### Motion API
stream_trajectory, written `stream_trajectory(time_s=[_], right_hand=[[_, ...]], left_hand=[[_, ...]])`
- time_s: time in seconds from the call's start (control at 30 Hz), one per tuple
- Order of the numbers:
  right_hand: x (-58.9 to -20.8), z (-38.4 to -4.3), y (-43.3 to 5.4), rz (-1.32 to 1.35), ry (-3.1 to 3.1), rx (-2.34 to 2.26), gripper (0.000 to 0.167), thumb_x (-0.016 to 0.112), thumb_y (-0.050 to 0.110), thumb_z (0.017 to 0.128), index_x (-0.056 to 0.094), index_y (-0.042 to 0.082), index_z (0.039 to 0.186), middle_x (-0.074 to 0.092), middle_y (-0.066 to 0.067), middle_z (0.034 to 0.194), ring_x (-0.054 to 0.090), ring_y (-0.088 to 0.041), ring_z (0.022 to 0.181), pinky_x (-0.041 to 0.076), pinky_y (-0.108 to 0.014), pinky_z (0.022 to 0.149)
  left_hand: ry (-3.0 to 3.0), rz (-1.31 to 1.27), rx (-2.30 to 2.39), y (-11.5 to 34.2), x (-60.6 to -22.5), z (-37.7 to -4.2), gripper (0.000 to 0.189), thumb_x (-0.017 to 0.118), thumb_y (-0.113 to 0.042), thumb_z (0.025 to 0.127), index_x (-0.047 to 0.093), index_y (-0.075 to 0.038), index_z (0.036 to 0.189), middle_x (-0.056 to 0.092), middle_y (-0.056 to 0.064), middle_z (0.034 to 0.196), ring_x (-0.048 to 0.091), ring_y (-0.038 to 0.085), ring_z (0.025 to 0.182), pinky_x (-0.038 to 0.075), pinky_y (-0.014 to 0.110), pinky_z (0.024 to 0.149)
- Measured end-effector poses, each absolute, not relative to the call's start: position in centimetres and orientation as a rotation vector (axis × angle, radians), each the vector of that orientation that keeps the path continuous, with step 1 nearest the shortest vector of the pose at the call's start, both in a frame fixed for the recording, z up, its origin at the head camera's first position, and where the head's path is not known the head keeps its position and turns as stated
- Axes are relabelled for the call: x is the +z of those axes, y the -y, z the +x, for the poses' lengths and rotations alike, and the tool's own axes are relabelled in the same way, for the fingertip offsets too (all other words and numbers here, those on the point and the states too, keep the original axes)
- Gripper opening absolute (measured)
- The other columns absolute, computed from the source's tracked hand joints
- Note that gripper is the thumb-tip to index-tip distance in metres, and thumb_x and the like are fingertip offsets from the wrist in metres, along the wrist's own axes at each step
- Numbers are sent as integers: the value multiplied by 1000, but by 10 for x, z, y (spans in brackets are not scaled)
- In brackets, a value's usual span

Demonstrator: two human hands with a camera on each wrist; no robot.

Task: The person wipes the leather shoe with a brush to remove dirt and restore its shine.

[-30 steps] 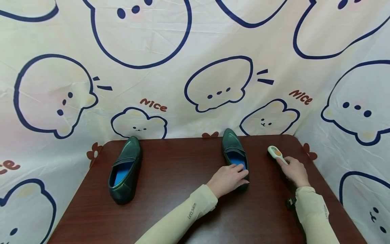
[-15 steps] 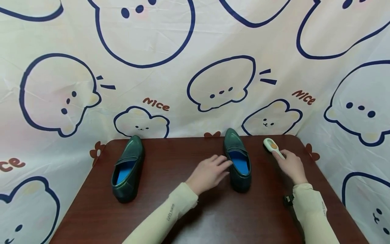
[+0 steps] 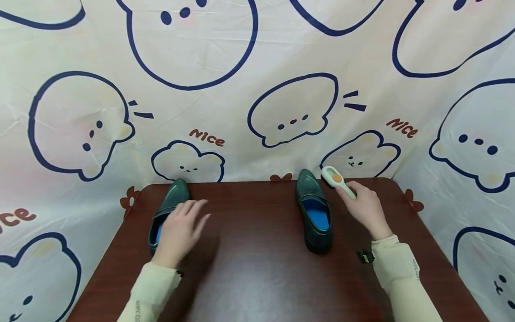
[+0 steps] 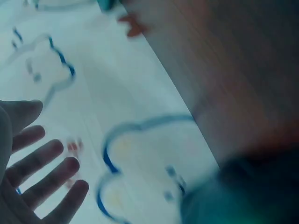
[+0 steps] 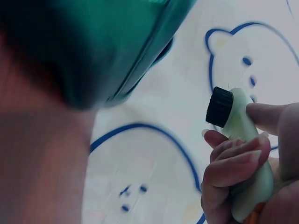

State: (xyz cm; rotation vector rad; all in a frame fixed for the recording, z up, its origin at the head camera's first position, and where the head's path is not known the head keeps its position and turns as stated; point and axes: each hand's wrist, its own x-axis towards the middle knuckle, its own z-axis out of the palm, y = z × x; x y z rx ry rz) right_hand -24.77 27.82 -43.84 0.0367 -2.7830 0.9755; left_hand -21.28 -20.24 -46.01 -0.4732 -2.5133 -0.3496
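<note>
My right hand [image 3: 365, 209] grips a small shoe brush [image 3: 333, 175] by its pale green handle. Its black bristles [image 5: 219, 107] show in the right wrist view, with fingers curled round the handle. Just left of the brush stands a dark green loafer [image 3: 318, 239] with a blue insole, toe pointing away. My left hand [image 3: 177, 232] is over the matching left loafer [image 3: 175, 192], hiding much of its opening and heel. In the left wrist view the fingers are spread and hold nothing, with a blurred green loafer [image 4: 238, 200] at lower right.
Both loafers stand on a dark brown table [image 3: 249, 259], toes near its far edge. A white cloth [image 3: 225, 107] with blue bear outlines hangs behind and around the table.
My left hand has left the right loafer and moved left across to the other one. My right hand has carried the brush left, closer to the right loafer's toe.
</note>
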Motion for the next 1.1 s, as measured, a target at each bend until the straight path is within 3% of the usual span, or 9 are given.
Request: stream_trajectory(time_s=[0.27, 0.37, 0.5, 0.57, 0.7, 0.77, 0.93, 1.1], right_hand=[[-432, -253, -235, 143, 2792, 1026, 52, 55, 53, 104, 66, 8, 128, 63, -11, 86, 55, -24, 70, 45, -35, 62], [-431, -257, -216, 199, 2805, 1037, 50, 57, 51, 104, 66, 8, 128, 64, -10, 88, 55, -22, 71, 45, -34, 62], [-431, -262, -193, 290, 2802, 1053, 44, 59, 47, 104, 69, 8, 123, 59, -8, 80, 52, -20, 66, 43, -33, 60], [-432, -264, -183, 327, 2799, 1061, 41, 61, 46, 104, 70, 9, 121, 56, -5, 75, 51, -19, 65, 42, -33, 59], [-437, -267, -167, 384, 2814, 1071, 40, 62, 45, 103, 70, 11, 121, 54, -2, 72, 51, -18, 65, 43, -32, 59], [-439, -267, -161, 408, 2822, 1073, 39, 63, 45, 102, 70, 11, 120, 53, -1, 71, 51, -17, 64, 43, -32, 59], [-442, -265, -156, 437, 2811, 1089, 36, 64, 42, 102, 70, 10, 117, 51, -1, 67, 49, -16, 60, 41, -32, 58], [-446, -262, -153, 428, 2804, 1117, 34, 65, 40, 102, 70, 10, 116, 52, -2, 69, 49, -17, 61, 42, -32, 57]], left_hand=[[2594, -159, -436, 253, -483, -186, 39, 75, -24, 96, 65, -1, 126, 68, 24, 119, 58, 44, 111, 44, 65, 96], [2619, -120, -436, 258, -491, -182, 35, 74, -28, 96, 67, 0, 118, 68, 24, 113, 58, 44, 109, 43, 65, 96], [2650, -67, -468, 258, -498, -182, 42, 73, -31, 97, 63, 4, 119, 68, 26, 109, 60, 43, 102, 45, 65, 93], [2658, -58, -452, 259, -500, -182, 44, 73, -30, 97, 61, 7, 118, 69, 26, 97, 62, 43, 91, 46, 64, 91], [2635, -85, -356, 262, -503, -183, 34, 74, -24, 96, 61, 7, 101, 59, 17, 63, 60, 41, 68, 50, 61, 83], [2609, -101, -318, 263, -504, -184, 30, 74, -20, 95, 59, 5, 93, 51, 12, 55, 57, 40, 62, 50, 59, 77], [2550, -156, -266, 264, -510, -188, 25, 76, -16, 93, 57, 0, 87, 46, 8, 52, 54, 37, 57, 49, 56, 70], [2507, -204, -269, 266, -519, -186, 24, 77, -12, 91, 55, -6, 84, 41, 2, 54, 47, 26, 57, 45, 48, 65]])
